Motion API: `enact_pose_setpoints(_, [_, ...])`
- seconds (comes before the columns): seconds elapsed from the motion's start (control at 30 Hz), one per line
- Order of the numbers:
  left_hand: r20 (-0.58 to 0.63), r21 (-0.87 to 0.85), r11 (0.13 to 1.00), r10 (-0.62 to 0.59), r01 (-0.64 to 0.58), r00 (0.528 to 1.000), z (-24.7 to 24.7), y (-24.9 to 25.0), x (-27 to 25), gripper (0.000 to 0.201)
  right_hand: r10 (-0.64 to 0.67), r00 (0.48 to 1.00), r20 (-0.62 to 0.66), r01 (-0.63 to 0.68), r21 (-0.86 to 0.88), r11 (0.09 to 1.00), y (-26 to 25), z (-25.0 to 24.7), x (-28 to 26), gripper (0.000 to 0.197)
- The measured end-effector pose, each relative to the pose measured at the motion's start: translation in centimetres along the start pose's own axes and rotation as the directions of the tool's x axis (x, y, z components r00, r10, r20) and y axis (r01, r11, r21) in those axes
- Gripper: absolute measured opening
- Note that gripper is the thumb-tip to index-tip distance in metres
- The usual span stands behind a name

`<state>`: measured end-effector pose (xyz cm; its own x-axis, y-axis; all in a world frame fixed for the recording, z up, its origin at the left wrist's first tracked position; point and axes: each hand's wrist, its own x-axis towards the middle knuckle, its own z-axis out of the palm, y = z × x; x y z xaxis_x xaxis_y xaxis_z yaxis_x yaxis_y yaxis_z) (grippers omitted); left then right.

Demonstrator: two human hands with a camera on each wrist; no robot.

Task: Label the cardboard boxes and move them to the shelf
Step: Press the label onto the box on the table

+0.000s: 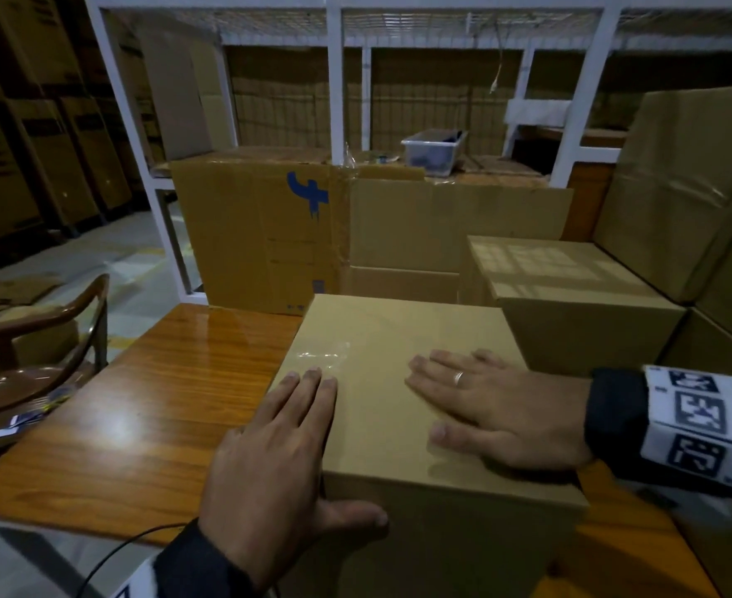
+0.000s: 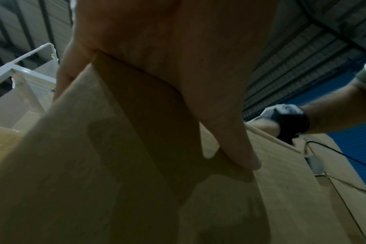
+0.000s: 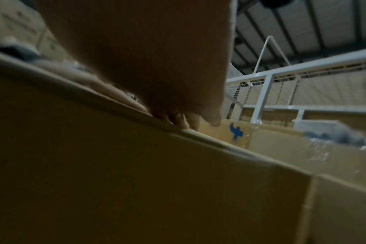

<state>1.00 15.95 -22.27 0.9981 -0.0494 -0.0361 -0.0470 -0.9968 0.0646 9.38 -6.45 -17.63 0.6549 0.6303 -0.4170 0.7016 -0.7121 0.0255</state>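
Pressing smooth cardboard box (image 1: pixel 399 407) — both hands flat.

The left hand (image 1: pixel 278 451) lies flat with fingers straight and thumb hooked down around a corner, while the right hand (image 1: pixel 498 410), ring on one finger, rests palm-down, fingers spread.

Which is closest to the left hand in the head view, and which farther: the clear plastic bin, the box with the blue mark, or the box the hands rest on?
1. The cardboard box on the table: the left hand lies flat on its near-left corner.
2. The blue-marked box, beyond the table, ahead.
3. The clear plastic bin, on the shelf behind, right of center.
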Motion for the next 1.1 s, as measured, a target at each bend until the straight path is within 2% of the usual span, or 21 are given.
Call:
enact_pose_setpoints(0.1, [0.012, 0.006, 1.000, 0.007, -0.007, 1.000, -0.1, -0.1, 0.0, 0.131, -0.045, 0.999, -0.018, 0.045, 0.014, 0.999, -1.3, -0.6, 1.3, 0.069])
enact_pose_setpoints(0.2, [0.014, 0.004, 1.000, 0.009, -0.009, 1.000, 0.0, -0.2, 0.1, 0.133, -0.020, 0.997, -0.078, 0.019, -0.009, 1.000, -1.0, -1.2, 3.2, 0.068])
enact_pose_setpoints(0.27, [0.011, -0.014, 1.000, 0.007, -0.007, 1.000, 0.0, -0.4, 0.1, 0.133, -0.024, 0.997, -0.069, 0.023, -0.011, 1.000, -0.4, -1.5, 4.0, 0.066])
enact_pose_setpoints(0.37, [0.006, -0.015, 1.000, 0.009, -0.009, 1.000, 0.1, -0.4, 0.0, 0.132, 0.040, 0.995, -0.086, -0.039, 0.012, 0.999, 0.0, -1.6, 4.4, 0.063])
enact_pose_setpoints(0.5, [-0.006, -0.007, 1.000, 0.016, -0.016, 1.000, 0.2, -0.3, -0.1, 0.132, -0.048, 0.997, -0.058, 0.045, -0.047, 0.998, -0.9, -1.8, 4.9, 0.061])
enact_pose_setpoints(0.63, [-0.019, -0.019, 1.000, 0.011, -0.011, 1.000, 0.2, -0.2, -0.1, 0.132, 0.030, 0.995, -0.095, -0.033, -0.029, 0.999, -0.3, -1.7, 4.8, 0.062])
enact_pose_setpoints(0.77, [-0.031, -0.022, 1.000, 0.018, -0.019, 0.999, 0.3, -0.3, -0.1, 0.132, -0.079, 0.995, -0.053, 0.078, -0.018, 0.997, -1.2, -1.2, 4.4, 0.058])
enact_pose_setpoints(0.87, [-0.039, -0.016, 1.000, 0.008, -0.008, 0.999, 0.4, -0.1, -0.1, 0.130, -0.013, 0.994, -0.113, 0.014, 0.009, 1.000, -0.4, -1.5, 4.7, 0.059])
enact_pose_setpoints(0.97, [-0.047, -0.005, 1.000, 0.012, -0.012, 0.999, 0.3, -0.1, -0.2, 0.129, -0.040, 0.994, -0.099, 0.039, -0.009, 0.999, -0.2, -1.5, 5.1, 0.057])
enact_pose_setpoints(1.1, [-0.059, -0.004, 1.000, 0.005, -0.005, 0.998, 0.4, -0.1, -0.2, 0.129, 0.005, 0.990, -0.139, 0.000, 0.034, 0.999, 0.0, -1.2, 4.9, 0.055])
